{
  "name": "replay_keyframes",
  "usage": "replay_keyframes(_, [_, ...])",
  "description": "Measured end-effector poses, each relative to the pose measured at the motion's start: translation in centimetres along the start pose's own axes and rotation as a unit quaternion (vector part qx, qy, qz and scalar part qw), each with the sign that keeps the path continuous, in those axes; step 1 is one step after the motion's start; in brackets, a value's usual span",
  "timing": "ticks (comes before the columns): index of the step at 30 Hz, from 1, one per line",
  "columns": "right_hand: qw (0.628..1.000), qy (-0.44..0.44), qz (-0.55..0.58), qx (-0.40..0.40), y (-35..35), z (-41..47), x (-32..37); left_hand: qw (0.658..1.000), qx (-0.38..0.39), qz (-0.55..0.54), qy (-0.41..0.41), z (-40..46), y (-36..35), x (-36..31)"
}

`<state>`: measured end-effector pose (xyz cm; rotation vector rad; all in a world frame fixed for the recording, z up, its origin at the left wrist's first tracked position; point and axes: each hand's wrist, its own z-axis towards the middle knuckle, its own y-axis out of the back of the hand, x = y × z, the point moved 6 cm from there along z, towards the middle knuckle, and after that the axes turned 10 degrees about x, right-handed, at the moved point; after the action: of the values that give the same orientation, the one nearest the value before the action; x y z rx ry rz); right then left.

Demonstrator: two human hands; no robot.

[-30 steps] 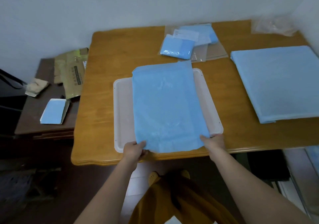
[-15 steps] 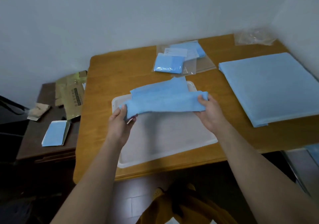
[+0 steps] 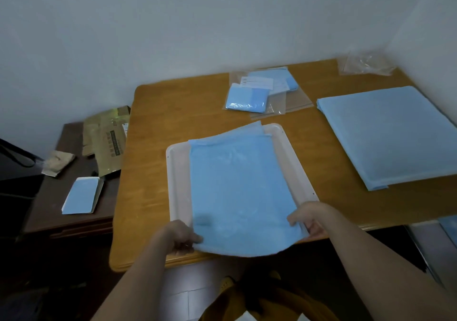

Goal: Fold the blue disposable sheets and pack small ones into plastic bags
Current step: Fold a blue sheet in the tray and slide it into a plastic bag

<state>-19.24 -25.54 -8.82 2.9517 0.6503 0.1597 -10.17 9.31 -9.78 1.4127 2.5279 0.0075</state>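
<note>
A folded blue sheet (image 3: 237, 187) lies lengthwise on the white tray (image 3: 178, 184) at the table's near edge. My left hand (image 3: 179, 237) pinches its near left corner. My right hand (image 3: 310, 219) grips its near right corner, thumb on top. The sheet's near edge overhangs the tray and sags slightly. A large stack of flat blue sheets (image 3: 390, 132) sits at the right of the table. Small folded blue sheets in clear plastic bags (image 3: 249, 96) lie at the back centre, with more empty bags (image 3: 366, 64) in the far right corner.
The wooden table (image 3: 153, 172) stands against a pale wall. A low dark side table (image 3: 57, 197) on the left holds another small blue packet (image 3: 81, 194), a crumpled brown carton (image 3: 108, 140) and a scrap of paper. Tiled floor shows below.
Half a second ago both hands held the sheet's edge lifted over the tray's far part; now the sheet lies flat again and the hands are back at its near corners.
</note>
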Motion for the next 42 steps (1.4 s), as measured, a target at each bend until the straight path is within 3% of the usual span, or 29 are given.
replay_keyframes(7, [0.993, -0.042, -0.11, -0.001, 0.3, 0.3, 1.3, 0.992, 0.074, 0.1, 0.032, 0.3, 0.9, -0.4])
replay_keyframes(10, [0.989, -0.033, -0.145, -0.02, 0.7, 0.8, 1.9, 0.987, -0.018, 0.156, 0.02, 0.7, 2.4, -1.7])
replay_keyframes(14, [0.978, 0.015, -0.15, -0.143, 2.9, 1.2, 3.6, 0.977, -0.194, 0.016, -0.083, 1.3, 5.6, -4.3])
replay_keyframes(18, [0.96, 0.104, -0.093, -0.243, 6.0, 1.0, 7.1, 0.955, -0.253, 0.002, -0.158, 2.0, 7.9, -8.1])
replay_keyframes(24, [0.921, 0.25, -0.075, -0.288, 10.7, 1.7, 14.6, 0.918, -0.314, -0.017, -0.244, 2.7, 11.2, -13.8])
replay_keyframes(28, [0.874, 0.314, -0.128, -0.349, 14.1, 2.7, 19.6, 0.889, -0.371, 0.029, -0.268, 3.4, 14.5, -17.3])
replay_keyframes(38, [0.87, 0.351, -0.144, -0.316, 19.2, 7.6, 25.4, 0.896, -0.332, 0.139, -0.261, 7.2, 18.0, -21.3])
replay_keyframes(42, [0.88, 0.38, -0.04, -0.283, 19.7, 8.2, 26.5, 0.886, -0.323, 0.139, -0.303, 7.3, 18.7, -21.5])
